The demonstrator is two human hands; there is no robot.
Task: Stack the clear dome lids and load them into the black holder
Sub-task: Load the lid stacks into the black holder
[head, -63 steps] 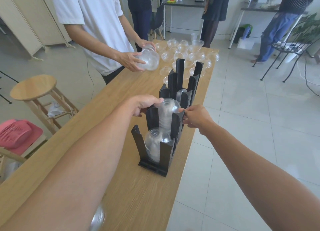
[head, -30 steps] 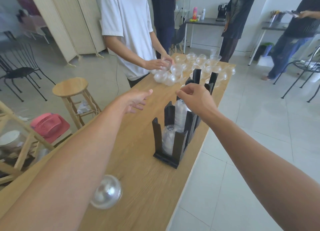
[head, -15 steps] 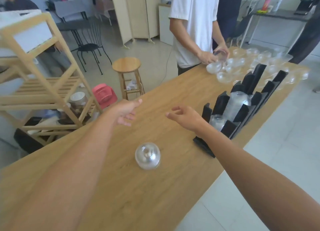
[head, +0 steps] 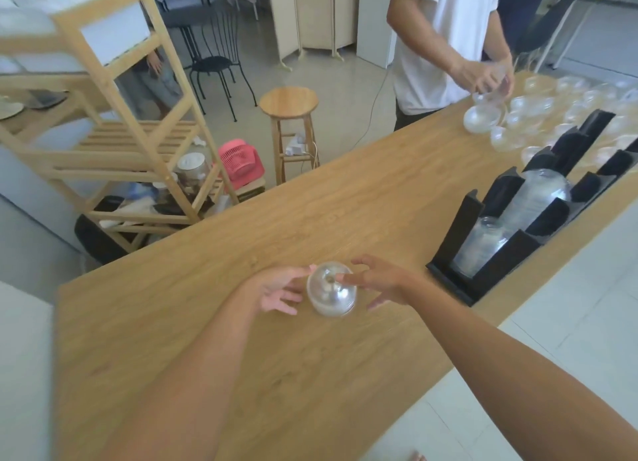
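A stack of clear dome lids stands on the wooden table near its front end. My left hand is at its left side and my right hand at its right, fingers spread and touching or nearly touching the lids. The black holder stands to the right near the table edge, with stacks of lids in its nearer slots. Many loose dome lids lie at the far end of the table.
Another person in a white shirt stands at the far left side of the table, handling lids. A wooden stool, a pink fan and a wooden shelf rack stand on the floor to the left.
My view has swung left and down from the holder. Both my hands left the holder and closed in on the lid stack on the near table.
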